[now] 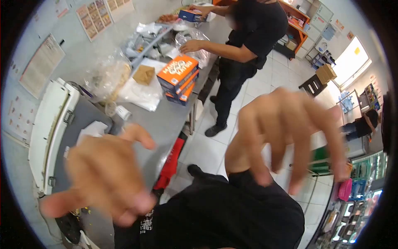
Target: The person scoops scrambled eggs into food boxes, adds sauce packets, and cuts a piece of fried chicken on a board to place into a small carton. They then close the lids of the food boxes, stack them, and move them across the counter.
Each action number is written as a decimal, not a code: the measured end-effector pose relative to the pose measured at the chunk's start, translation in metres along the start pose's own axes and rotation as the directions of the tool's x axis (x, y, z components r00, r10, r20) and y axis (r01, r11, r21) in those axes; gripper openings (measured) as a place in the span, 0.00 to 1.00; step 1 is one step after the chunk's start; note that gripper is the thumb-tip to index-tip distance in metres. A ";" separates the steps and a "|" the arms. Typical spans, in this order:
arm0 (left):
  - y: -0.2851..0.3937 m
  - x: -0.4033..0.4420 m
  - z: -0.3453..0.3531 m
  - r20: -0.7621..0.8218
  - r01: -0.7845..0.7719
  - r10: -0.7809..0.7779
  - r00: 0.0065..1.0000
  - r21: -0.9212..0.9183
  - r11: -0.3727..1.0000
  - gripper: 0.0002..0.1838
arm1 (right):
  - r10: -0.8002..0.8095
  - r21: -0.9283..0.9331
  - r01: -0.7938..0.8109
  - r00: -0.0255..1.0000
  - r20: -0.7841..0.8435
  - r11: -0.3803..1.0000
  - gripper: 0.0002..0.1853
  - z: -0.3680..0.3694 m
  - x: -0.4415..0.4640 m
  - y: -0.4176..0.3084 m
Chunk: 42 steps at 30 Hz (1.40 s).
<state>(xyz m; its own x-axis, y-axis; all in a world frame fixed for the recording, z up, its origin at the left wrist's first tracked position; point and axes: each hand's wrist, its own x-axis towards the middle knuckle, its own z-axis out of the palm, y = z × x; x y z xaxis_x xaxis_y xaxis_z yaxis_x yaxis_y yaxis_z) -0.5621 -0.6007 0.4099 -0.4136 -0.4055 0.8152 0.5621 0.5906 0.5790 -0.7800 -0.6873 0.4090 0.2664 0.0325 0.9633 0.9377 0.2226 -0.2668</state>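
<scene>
Both of my hands are raised close to the camera and slightly blurred. My left hand (105,172) is over the near part of the grey worktable (159,126), its thumb and fingers apart and nothing in them. My right hand (286,128) hangs in the air past the table's edge, above the tiled floor, with its fingers spread and bent downward. It holds nothing either. Ahead of them, a stack of orange and blue printed boxes (178,70) stands at the table edge; neither hand touches it.
A co-worker (259,29) in black stands farther along the table, one hand on a blue box (192,15). Clear plastic bags (105,76), a brown paper packet (144,74) and a white lidded container (47,133) line the wall side. Another person (365,124) is at far right.
</scene>
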 end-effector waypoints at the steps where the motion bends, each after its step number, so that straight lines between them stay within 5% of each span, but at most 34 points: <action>1: -0.006 -0.013 0.004 -0.081 0.014 -0.006 0.997 0.102 0.995 0.45 | 0.045 0.014 -0.045 0.999 0.009 0.999 0.29 -0.005 0.000 0.004; 2: -0.017 -0.038 0.013 -0.279 0.153 -0.111 0.954 0.133 0.979 0.45 | 0.050 -0.019 -0.052 0.992 -0.115 0.998 0.36 0.003 -0.016 0.018; 3: -0.024 -0.055 0.009 -0.260 0.379 -0.324 0.910 0.197 0.904 0.42 | 0.101 -0.071 -0.131 0.941 -0.323 0.989 0.47 0.016 -0.042 0.034; 4: -0.030 -0.071 0.020 -0.385 0.622 -0.538 0.750 0.136 0.771 0.37 | 0.245 -0.105 -0.325 0.855 -0.457 0.940 0.47 0.024 -0.068 0.044; 5: -0.057 -0.111 0.021 -0.409 0.660 -0.579 0.705 0.079 0.747 0.31 | 0.427 -0.076 -0.548 0.724 -0.541 0.833 0.41 0.029 -0.092 0.054; 6: -0.077 -0.139 0.042 -0.546 0.727 -0.652 0.527 -0.108 0.678 0.27 | 0.561 -0.021 -0.729 0.545 -0.624 0.685 0.30 0.037 -0.124 0.063; 8: -0.133 -0.210 0.066 -0.675 0.653 -0.667 0.315 -0.356 0.668 0.27 | 0.381 -0.449 -0.845 0.533 -0.755 0.291 0.25 0.063 -0.170 0.096; 10: -0.157 -0.225 0.099 -0.591 0.317 -0.779 0.208 -0.712 0.626 0.29 | 0.292 -0.624 -0.781 0.588 -0.754 -0.038 0.24 0.101 -0.213 0.124; 15: -0.231 -0.334 0.131 -0.276 -0.015 -0.685 0.674 -0.932 0.361 0.31 | 0.088 -0.516 -0.840 0.509 -0.856 -0.169 0.24 0.165 -0.276 0.155; 17: -0.203 -0.312 0.165 -0.250 0.189 -0.892 0.377 -0.922 0.338 0.32 | 0.075 -0.450 -0.866 0.445 -0.892 -0.218 0.31 0.181 -0.306 0.150; 18: -0.188 -0.300 0.182 -0.225 0.272 -0.952 0.209 -0.921 0.277 0.33 | 0.021 -0.387 -0.875 0.399 -0.917 -0.290 0.27 0.189 -0.322 0.141; 20: -0.171 -0.294 0.204 -0.122 0.480 -0.989 0.089 -0.864 0.149 0.34 | -0.091 -0.258 -0.878 0.319 -0.943 -0.403 0.20 0.205 -0.355 0.114; 21: -0.173 -0.292 0.214 -0.111 0.434 -0.994 -0.001 -0.895 0.099 0.33 | -0.159 -0.187 -0.916 0.256 -0.954 -0.354 0.18 0.212 -0.375 0.100; 24: -0.160 -0.256 0.232 -0.030 0.743 -0.996 0.084 -0.664 0.082 0.31 | -0.306 0.114 -0.928 0.000 -0.952 -0.355 0.17 0.240 -0.468 0.049; 26: -0.171 -0.217 0.243 0.022 0.860 -0.958 0.285 -0.446 0.245 0.24 | -0.155 0.392 -0.827 -0.360 -0.920 -0.403 0.19 0.274 -0.515 0.010; 29: -0.211 -0.164 0.273 0.099 0.887 -0.885 0.456 -0.125 0.443 0.20 | -0.004 0.495 -0.869 -0.495 -0.869 0.002 0.21 0.295 -0.507 -0.037; 31: -0.250 -0.127 0.302 0.121 0.841 -0.837 0.534 0.032 0.541 0.19 | 0.008 0.490 -0.870 -0.490 -0.872 0.062 0.23 0.293 -0.478 -0.070; 32: -0.276 -0.119 0.319 0.096 0.717 -0.739 0.667 0.187 0.672 0.19 | -0.010 0.481 -0.870 -0.485 -0.875 0.105 0.23 0.287 -0.461 -0.084; 33: -0.310 -0.122 0.334 0.095 0.558 -0.617 0.781 0.336 0.758 0.19 | 0.029 0.361 -0.851 -0.379 -0.925 0.380 0.23 0.280 -0.461 -0.096; 35: -0.374 -0.140 0.361 0.120 0.233 -0.372 0.920 0.596 0.768 0.19 | 0.014 0.084 -0.565 -0.127 -0.992 0.821 0.24 0.267 -0.467 -0.114; 38: -0.412 -0.155 0.354 0.147 0.185 -0.336 0.930 0.602 0.777 0.20 | -0.007 0.017 -0.189 -0.128 -0.992 0.982 0.21 0.252 -0.468 -0.120; 39: -0.424 -0.157 0.345 0.155 0.167 -0.322 0.934 0.607 0.777 0.20 | 0.016 0.039 -0.196 -0.116 -0.993 0.980 0.25 0.243 -0.488 -0.120; 42: -0.462 -0.206 0.304 -0.014 0.515 -0.667 0.745 0.648 0.561 0.18 | 0.231 0.252 -0.047 -0.273 -0.934 0.967 0.28 0.247 -0.447 -0.132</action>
<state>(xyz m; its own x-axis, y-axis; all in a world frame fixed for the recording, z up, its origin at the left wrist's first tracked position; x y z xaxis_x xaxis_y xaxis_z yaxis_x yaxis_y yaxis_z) -0.9539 -0.5781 -0.0302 -0.6729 -0.7059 0.2212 -0.3615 0.5746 0.7343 -1.0784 -0.4902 0.0213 0.3518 -0.8676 -0.3514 0.8376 0.4594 -0.2957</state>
